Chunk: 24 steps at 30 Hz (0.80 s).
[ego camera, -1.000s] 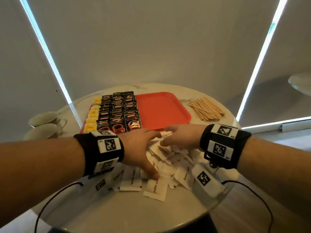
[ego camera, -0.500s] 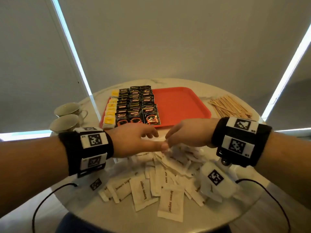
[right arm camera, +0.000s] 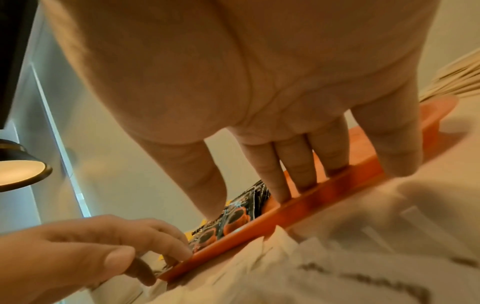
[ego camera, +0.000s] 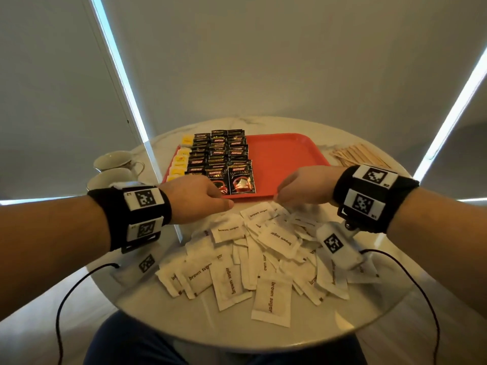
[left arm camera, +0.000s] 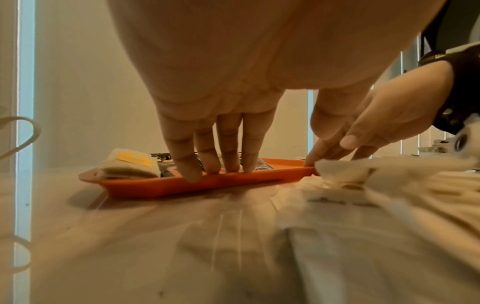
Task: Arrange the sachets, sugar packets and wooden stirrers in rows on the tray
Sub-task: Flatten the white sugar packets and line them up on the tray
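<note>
The red tray [ego camera: 284, 159] lies across the round table. Its left half carries rows of black coffee sachets [ego camera: 241, 179] and a column of yellow-tagged tea bags [ego camera: 181, 159]. White brown sugar packets [ego camera: 263, 259] lie in a loose heap in front of it. Wooden stirrers [ego camera: 361, 155] are piled to the tray's right. My left hand [ego camera: 208, 196] reaches over the front sachets, its straight fingers [left arm camera: 215, 164] touching the tray's near rim [left arm camera: 207, 185]. My right hand [ego camera: 290, 191] has its fingers [right arm camera: 298, 181] down on the same rim [right arm camera: 298, 207], holding nothing that I can see.
Two white cups [ego camera: 116, 162] stand at the table's left edge. The tray's right half is bare red. Cables run from both wrists down past the table's near edge [ego camera: 237, 338]. The sugar heap fills the space between my wrists.
Both hands have left the sugar heap, where their fingertips met, and moved forward and apart to the tray's front rim. The camera has tilted, showing more of the near table.
</note>
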Available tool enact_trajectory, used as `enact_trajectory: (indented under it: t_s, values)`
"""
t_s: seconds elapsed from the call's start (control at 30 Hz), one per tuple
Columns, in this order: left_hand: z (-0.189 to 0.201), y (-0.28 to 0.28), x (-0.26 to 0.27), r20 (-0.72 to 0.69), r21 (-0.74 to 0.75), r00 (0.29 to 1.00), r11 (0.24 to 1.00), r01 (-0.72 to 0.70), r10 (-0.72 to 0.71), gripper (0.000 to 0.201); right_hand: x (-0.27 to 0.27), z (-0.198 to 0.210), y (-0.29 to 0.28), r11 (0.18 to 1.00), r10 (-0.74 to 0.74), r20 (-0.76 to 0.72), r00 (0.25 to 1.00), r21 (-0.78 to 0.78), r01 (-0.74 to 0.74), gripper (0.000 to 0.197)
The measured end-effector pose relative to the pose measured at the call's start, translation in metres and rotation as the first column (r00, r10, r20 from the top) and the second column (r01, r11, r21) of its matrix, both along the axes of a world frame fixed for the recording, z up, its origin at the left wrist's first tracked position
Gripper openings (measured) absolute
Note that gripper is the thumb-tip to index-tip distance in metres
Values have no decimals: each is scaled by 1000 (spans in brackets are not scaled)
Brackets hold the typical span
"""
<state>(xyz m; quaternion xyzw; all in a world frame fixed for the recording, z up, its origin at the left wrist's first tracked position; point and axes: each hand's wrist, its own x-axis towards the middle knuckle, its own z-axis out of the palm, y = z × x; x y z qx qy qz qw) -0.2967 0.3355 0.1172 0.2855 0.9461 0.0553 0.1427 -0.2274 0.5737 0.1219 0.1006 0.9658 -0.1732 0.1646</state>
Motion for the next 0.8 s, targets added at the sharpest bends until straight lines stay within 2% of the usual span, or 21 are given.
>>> enact_trajectory:
  t_s: [0.13, 0.27, 0.43, 0.5, 0.63, 0.8]
  values:
    - [3, -6, 10, 53, 44, 997, 998, 48, -50, 39, 25, 10, -8, 999, 39, 68, 997, 19, -40, 56]
    - [1, -7, 19, 52, 49, 995, 996, 81, -83, 39, 48, 17, -24, 993, 110, 19, 994, 29, -110, 74]
    - [-1, -5, 19, 83, 66, 994, 995, 71, -77, 42, 54, 3, -48, 954, 178, 205, 962, 205, -220, 94]
    - [0, -4, 16, 100, 113, 993, 992, 49, -60, 44, 48, -2, -55, 930, 215, 173, 961, 263, -256, 87]
    - [0, -9, 12, 104, 274, 994, 960, -51, 22, 37, 40, -5, -65, 894, 322, 56, 945, 310, -323, 58]
    - [4, -18, 9, 38, 379, 997, 923, -70, 60, 31, 23, -5, -58, 948, 263, -53, 963, 202, -248, 35]
